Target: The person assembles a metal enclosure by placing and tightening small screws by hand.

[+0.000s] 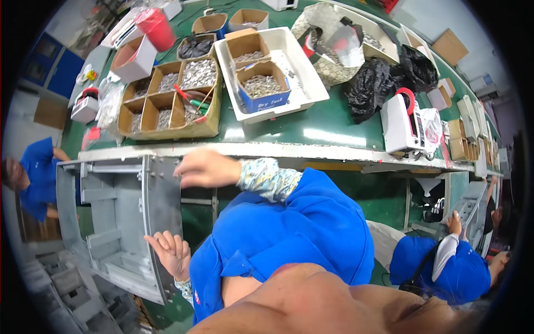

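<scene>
A large grey metal frame (146, 222), shaped like an open cabinet with inner brackets, stands upright on my left, below the bench edge. My right hand (208, 168) is at its upper side panel, fingers bent together near the panel's face. Whatever those fingertips pinch, if anything, is hidden. Lower down, my left hand (171, 256) is beside the same panel with its fingers curled and its thumb side toward the panel edge. Anything within its curled fingers is too small or hidden to name. Patterned sleeve covers (270, 178) show on both my forearms.
On the green bench (317, 133) stand a divided cardboard box (167, 133) of small metal parts, with pliers-like tools, and a white tray (311, 92) holding more boxes. A white dispenser (397, 125) is farther right. Co-workers in blue are at left (39, 172) and right (461, 273).
</scene>
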Demonstrator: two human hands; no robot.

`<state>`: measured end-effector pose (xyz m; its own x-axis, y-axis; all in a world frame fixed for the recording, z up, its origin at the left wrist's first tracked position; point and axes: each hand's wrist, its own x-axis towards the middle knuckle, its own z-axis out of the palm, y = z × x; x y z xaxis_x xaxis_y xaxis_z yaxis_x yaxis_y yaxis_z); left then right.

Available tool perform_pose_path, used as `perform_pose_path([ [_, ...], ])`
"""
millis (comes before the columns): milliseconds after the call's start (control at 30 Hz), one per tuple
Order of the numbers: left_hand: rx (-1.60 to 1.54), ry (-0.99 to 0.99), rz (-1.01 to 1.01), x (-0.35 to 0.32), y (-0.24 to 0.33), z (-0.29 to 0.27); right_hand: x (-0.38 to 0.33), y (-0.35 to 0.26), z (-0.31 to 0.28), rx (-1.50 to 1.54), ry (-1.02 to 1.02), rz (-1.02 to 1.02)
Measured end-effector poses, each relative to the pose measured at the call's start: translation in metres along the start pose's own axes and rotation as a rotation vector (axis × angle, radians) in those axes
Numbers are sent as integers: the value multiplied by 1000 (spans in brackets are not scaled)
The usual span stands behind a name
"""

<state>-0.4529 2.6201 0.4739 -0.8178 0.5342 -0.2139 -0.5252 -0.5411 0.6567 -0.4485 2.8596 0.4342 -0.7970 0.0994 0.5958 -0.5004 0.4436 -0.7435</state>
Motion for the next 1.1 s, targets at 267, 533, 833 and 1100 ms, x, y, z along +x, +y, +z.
perform_pose_path([
  [267, 580, 150, 142, -20, -10, -15, 0, -48, 78, 392, -339, -140],
  [533, 417, 207, -35, -65, 4, -40, -17, -92, 116, 372, -425, -1],
  [833, -479, 273, 25, -146, 37, -113, -54, -113, 205, 460, -132, 349],
  [1100, -238, 293, 114, -197, 76, -153, -63, -90, 257, 285, 159, 376],
])
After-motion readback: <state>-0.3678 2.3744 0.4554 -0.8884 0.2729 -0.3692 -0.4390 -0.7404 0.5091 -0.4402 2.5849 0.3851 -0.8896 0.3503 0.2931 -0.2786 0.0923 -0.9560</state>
